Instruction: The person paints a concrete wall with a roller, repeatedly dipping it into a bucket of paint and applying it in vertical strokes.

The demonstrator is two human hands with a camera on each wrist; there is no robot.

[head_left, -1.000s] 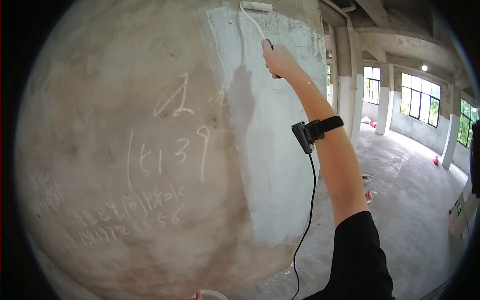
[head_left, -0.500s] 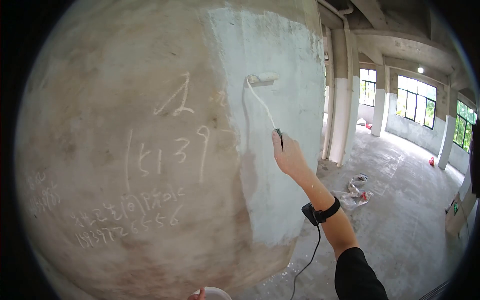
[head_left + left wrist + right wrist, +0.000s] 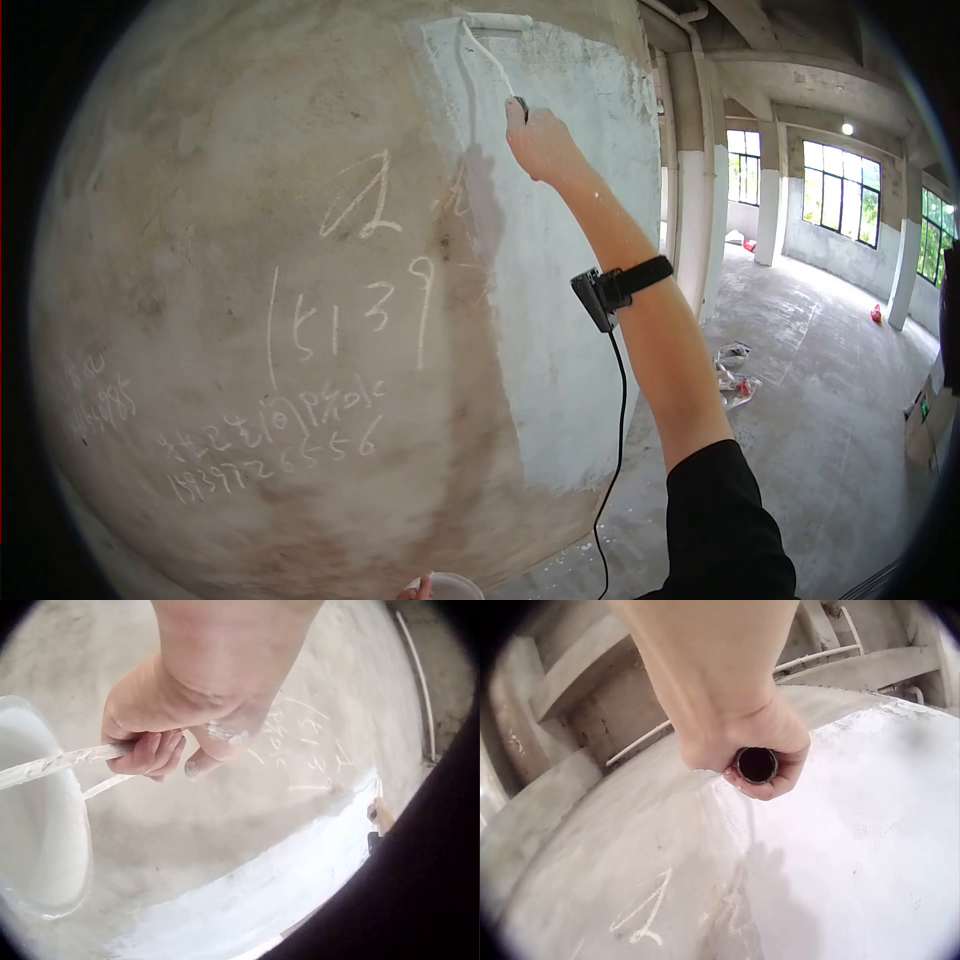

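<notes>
I hold a bucket (image 3: pixel 87 847) low and a roller (image 3: pixel 500 21) up high.
My left hand (image 3: pixel 176 712) grips the bucket's string-like handle (image 3: pixel 64 761); my right hand (image 3: pixel 543 145) curls round the roller's black handle (image 3: pixel 521 104). The roller is near the pale paint's (image 3: pixel 545 390) top edge. Windows (image 3: pixel 840 195) shine far off.

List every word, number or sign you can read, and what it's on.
"15139": on the wall, unpainted part.
"卫生间防水": on the wall beneath; characters before it unclear.
"6556": on the wall, ending the lowest number; earlier digits cramped.
Large mark above "15139": unclear.
Writing at wall's left: too blurred.
Green sign, far right: too small.
</notes>
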